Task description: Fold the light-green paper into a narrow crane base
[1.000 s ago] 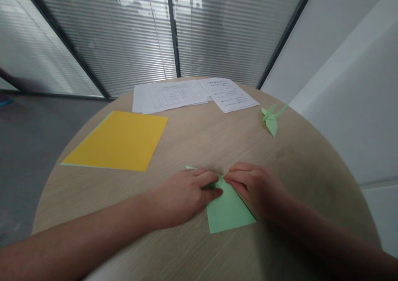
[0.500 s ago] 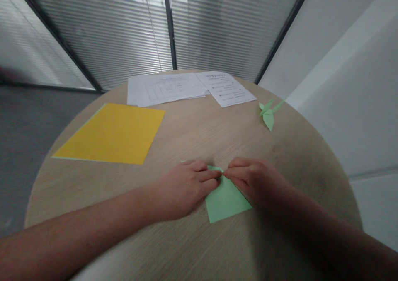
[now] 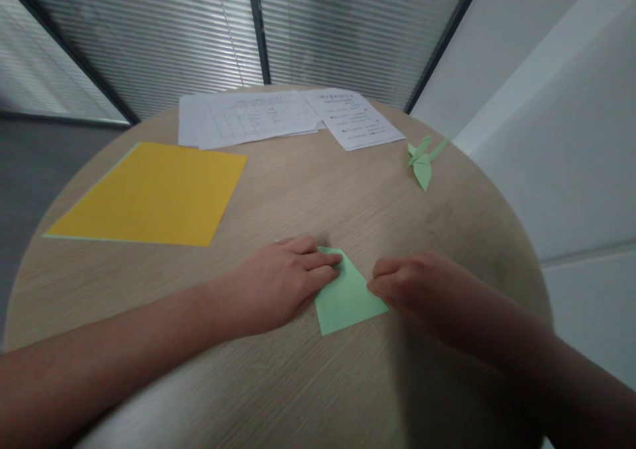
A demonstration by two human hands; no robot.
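Green folded paper lies flat on the round wooden worktop, near its front edge, btwn the two hands. Left hand rests palm-down on the paper's left side, fingers stretched flat w/ tips over the top corner. Its grip is open: nothing clasped, just pressing down. Right hand sits at the paper's right edge, fingers curled in, tips touching the edge approx halfway down. Can't tell whether that grip pinches the paper or only touches it. Farther back on the left is a yellow sheet, flat, well apart from the hands. Behind it, at the far rim, are white printed sheets, overlapping. Far right, near the rim, is a small green origami figure. Slatted blinds run behind the worktop.
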